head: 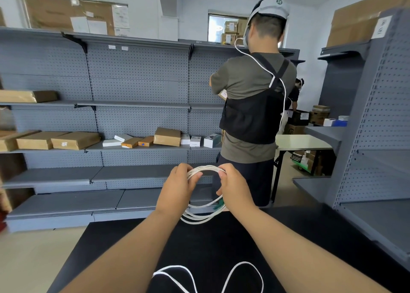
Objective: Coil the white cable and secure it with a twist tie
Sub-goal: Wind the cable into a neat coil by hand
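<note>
Grey shelving (137, 106) lines the far wall. Over the black desk (199, 244), both hands, left (177, 187) and right (235, 187), grip the coiled cable (200, 218); coiling looks done, and tying with the green tie (219, 204) comes next.

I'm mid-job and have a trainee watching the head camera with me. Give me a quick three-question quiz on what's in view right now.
1. True or false: the white cable lies flat on the black table, untouched.
2. Which hands grip the coil? A) left hand only B) right hand only C) both
3. Fill in: the green item sits just below the ___ hand, against the coil.

Key:
1. False. The coil is held up above the table's far edge.
2. C. Each hand pinches one side of the loops in its fingers.
3. Right. Whether it is the twist tie, and whether it is fastened yet, cannot be told from this view.
</note>
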The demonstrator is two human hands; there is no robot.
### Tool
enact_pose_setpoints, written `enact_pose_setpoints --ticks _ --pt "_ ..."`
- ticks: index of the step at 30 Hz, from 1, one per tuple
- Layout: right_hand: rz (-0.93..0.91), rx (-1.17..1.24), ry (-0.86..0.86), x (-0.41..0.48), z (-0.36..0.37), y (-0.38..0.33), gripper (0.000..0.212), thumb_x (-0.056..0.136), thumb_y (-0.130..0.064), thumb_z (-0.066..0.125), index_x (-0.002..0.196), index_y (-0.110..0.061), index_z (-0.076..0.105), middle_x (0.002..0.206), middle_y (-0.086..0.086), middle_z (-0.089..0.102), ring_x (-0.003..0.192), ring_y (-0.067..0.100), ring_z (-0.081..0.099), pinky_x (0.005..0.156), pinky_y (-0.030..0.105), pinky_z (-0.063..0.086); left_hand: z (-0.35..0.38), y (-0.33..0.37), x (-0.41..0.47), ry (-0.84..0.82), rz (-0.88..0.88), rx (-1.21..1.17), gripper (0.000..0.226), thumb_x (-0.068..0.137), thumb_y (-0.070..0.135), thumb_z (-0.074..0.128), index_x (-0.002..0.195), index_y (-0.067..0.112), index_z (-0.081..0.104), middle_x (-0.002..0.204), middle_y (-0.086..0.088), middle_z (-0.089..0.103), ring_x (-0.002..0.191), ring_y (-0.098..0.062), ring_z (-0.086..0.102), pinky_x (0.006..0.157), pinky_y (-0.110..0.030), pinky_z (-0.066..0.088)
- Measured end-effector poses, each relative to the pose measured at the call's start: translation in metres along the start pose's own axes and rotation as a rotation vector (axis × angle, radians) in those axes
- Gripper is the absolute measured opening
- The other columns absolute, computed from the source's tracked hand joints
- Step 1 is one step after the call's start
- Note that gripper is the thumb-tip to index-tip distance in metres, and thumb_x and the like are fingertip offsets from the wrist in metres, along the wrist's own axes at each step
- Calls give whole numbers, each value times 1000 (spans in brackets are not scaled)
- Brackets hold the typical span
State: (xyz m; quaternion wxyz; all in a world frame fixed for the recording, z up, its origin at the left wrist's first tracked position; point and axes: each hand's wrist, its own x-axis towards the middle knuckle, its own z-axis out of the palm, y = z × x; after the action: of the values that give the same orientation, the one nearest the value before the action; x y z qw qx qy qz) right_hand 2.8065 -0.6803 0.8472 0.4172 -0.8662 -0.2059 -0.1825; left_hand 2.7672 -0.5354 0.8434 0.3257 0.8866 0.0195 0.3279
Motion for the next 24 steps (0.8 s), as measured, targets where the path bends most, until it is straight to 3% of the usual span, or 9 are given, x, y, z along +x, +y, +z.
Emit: enact_pose_setpoints --ticks 4,7,10,13,17,21,24 --pt "123 72 -2 -2 4 1 22 101 -24 31 109 -14 49 95 10 58 73 20 62 52 17 34 1 2 -1 18 -27 -61 27 93 38 48 97 12 53 90 -1 54 77 -14 48 63 -24 29" --pt "1 -33 -37 -3 4 -1 21 101 -25 34 112 -15 48 98 4 53 77 20 58 64 26 43 -1 4 -4 12 -16 26 30 95 39 42 102 10 50 97 -7 53 82 -25 52 69 -35 42" --pt "-110 -155 -133 -2 3 -2 25 100 -23 38 123 -17 43 111 4 48 86 20 52 71 29 42 -5 6 -5 -28 18 170 36 96 41 37 106 8 47 101 -10 49 82 -37 54 68 -46 47" --pt "-146 -273 -169 0 2 -1 25 100 -21 35 125 -21 39 113 5 47 86 24 53 65 30 38 -4 8 -5 -33 54 228 38 95 42 37 107 7 46 100 -10 49 77 -38 55 63 -44 45" --pt "-108 -280 -119 0 1 0 18 100 -17 35 116 -19 42 103 5 48 74 16 45 52 22 30 1 3 -6 -1 6 54 33 93 41 46 102 9 50 95 -6 52 79 -28 53 67 -38 42" --pt "-29 -191 -73 -1 -3 -4 21 100 -13 35 118 -12 44 105 8 47 80 19 47 71 39 50 7 -3 -3 34 -117 -90 24 92 38 51 92 14 51 87 -1 57 76 -16 49 62 -23 27" --pt "-31 -145 -125 -2 -3 -4 26 100 -13 36 124 -12 44 109 9 47 85 19 48 79 42 53 8 -5 -2 22 -103 -140 23 92 37 53 83 16 49 75 3 53 70 -14 48 56 -20 28"
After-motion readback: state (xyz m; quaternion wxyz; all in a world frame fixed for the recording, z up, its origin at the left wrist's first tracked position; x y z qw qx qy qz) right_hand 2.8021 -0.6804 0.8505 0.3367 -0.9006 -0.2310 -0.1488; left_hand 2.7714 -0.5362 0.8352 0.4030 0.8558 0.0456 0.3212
